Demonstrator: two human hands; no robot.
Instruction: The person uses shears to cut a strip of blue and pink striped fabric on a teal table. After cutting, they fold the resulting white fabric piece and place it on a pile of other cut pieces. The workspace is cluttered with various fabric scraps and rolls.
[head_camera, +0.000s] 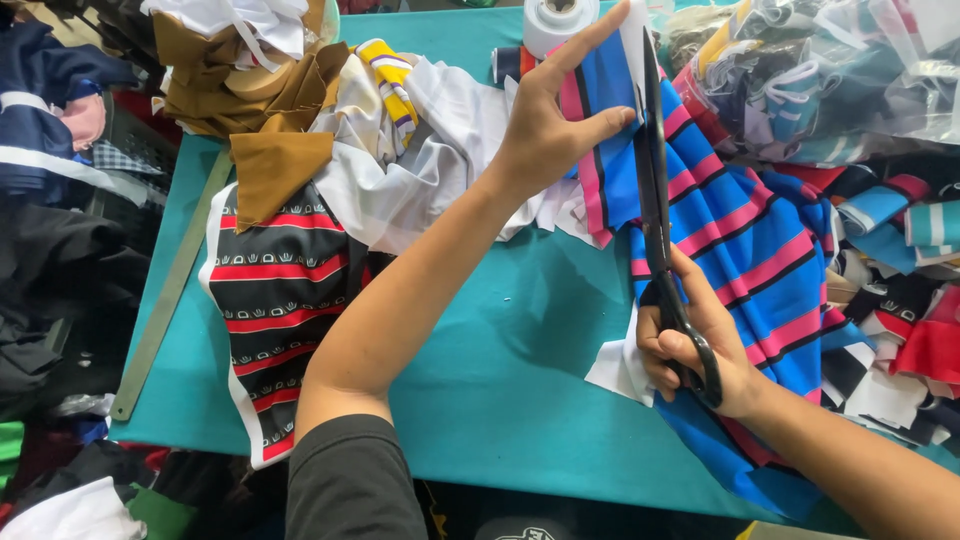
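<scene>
Right hand (690, 350): fingers closed through the handles of black scissors (660, 200).
Left hand (545, 130): fingers spread open, pressing flat on the striped fabric (760, 250).
Striped fabric: blue, pink and black, lay on the teal tabletop (500, 380), blades along its left edge.

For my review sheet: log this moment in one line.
left hand: pressing striped fabric flat | right hand: holding scissors | table
</scene>
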